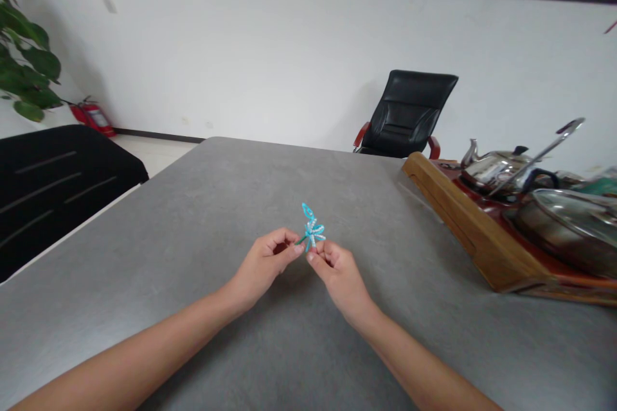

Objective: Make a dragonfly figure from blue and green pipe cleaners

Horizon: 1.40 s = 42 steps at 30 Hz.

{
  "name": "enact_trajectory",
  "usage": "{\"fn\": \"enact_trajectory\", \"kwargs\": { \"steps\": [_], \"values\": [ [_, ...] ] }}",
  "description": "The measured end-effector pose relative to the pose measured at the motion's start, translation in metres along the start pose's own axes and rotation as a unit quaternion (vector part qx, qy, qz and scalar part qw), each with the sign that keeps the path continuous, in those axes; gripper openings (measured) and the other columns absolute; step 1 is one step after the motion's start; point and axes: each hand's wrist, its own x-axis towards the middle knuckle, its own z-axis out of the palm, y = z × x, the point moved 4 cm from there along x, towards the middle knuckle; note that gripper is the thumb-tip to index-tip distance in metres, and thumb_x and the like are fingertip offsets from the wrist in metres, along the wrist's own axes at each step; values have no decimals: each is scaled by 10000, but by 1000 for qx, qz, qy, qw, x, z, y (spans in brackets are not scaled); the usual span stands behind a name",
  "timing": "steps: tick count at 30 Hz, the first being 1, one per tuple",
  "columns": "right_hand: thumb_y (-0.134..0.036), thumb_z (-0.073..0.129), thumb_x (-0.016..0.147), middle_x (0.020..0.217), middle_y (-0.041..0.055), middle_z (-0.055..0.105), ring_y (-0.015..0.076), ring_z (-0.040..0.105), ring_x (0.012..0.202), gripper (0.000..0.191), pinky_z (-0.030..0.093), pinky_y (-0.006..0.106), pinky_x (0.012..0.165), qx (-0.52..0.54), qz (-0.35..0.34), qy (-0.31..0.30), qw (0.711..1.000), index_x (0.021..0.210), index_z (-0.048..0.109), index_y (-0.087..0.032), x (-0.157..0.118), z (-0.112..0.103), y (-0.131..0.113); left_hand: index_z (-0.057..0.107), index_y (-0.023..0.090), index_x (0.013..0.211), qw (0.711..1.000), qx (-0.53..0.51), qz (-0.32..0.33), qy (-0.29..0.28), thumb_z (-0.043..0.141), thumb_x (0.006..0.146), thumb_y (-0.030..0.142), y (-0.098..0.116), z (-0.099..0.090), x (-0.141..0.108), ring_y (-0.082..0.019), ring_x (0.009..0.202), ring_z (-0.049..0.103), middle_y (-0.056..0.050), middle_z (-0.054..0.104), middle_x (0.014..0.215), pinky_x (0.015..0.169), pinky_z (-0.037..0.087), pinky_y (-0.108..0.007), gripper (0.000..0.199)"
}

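Observation:
A small turquoise and white beaded flower [313, 231] is held above the middle of the grey table [231, 186]. Between the thumb and fingers of my left hand [270, 255] is its short green stem. My right hand [340, 270] pinches a lower petal from the other side. One looped turquoise petal sticks up above the rest, and several others spread out from the flower's centre. Both my hands are closed in a pinch, with their fingertips close together. Part of the stem is hidden by the left fingers.
On the right, a wooden tea tray [457, 231] carries a steel kettle [496, 167] and a glass-lidded pot [569, 225]. A black office chair [409, 112] stands beyond the table; another black chair [62, 186] is at left. Behind it are a plant [29, 58] and a red fire extinguisher [96, 117].

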Motion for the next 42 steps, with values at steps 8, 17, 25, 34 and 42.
{"fn": "enact_trajectory", "kwargs": {
  "steps": [8,17,25,34,42],
  "values": [
    [-312,504,799,579,-52,408,103,349,513,164,281,236,508,-61,5,-2,998,695,495,-185,1,-3,3,677,152,824,999,37,12,-9,591,819,342,8,-2,2,-91,608,402,15,523,727,541,284,-204,209],
    [-279,489,793,554,-42,465,113,411,497,147,290,228,487,-165,5,34,986,685,520,-183,5,-16,5,626,160,818,999,10,-50,-4,615,775,422,11,-5,4,-65,455,273,77,379,553,444,202,-210,265],
    [-201,470,803,528,-32,500,123,460,497,154,274,225,488,-323,7,56,945,673,552,-192,5,-29,3,654,152,791,999,21,-47,15,627,764,391,18,-12,6,-70,491,242,60,416,582,463,184,-210,242],
    [-163,488,819,572,23,603,149,524,527,159,245,257,500,-477,10,77,876,719,607,-190,13,-48,3,636,157,846,999,18,-30,22,602,802,390,24,-17,5,-69,500,237,57,383,613,448,166,-206,240],
    [-191,489,870,1107,95,643,233,588,854,207,396,313,632,-590,-55,86,801,918,689,-213,11,-55,-16,671,145,877,999,22,-18,33,605,799,388,28,-18,4,-70,488,237,59,386,574,457,153,-223,264]
  ]
}}
